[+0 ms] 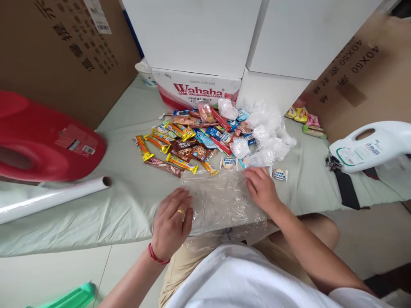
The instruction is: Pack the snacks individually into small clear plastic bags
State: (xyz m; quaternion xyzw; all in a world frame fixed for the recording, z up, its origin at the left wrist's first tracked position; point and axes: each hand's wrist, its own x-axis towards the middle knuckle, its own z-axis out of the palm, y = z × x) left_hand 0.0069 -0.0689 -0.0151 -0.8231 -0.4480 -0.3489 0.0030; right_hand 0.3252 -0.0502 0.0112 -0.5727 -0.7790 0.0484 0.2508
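Two bare hands at a clear, wrinkled sheet of plastic film (pixel 224 203), lower centre of the frame, hanging over the front edge of a bench draped in pale green cloth (pixel 128 214). Has the left hand (pixel 173 218), with gold ring (pixel 180 211) and red cord bracelet (pixel 156 256), at the film's left edge, fingers bent and close together; cannot tell whether gripping. Has the right hand (pixel 263 190) at the upper right corner, fingers narrow; cannot tell whether pinching film. Faces, at centre, a loose heap of colourful wrapped snacks (pixel 192 137) beside crumpled clumps of clear plastic (pixel 269 124), before a red-and-white cardboard "Wahaha" box (pixel 199 92).
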